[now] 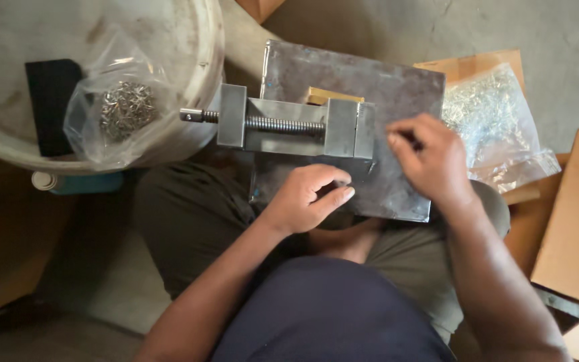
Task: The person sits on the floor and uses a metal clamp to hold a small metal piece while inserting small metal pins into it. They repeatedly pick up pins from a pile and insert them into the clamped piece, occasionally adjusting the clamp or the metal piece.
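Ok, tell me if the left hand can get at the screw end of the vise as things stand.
Probably yes. The left hand rests on the steel plate just below the vise, and the screw end sticks out bare, with nothing between them.

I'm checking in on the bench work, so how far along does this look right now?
Done: the bag in the bucket already holds a pile of small metal pieces. In hand: both hands are beside the vise on the steel plate; the left hand pinches something too small to make out, and the right hand does likewise. Left: the bag at right is full of pieces.
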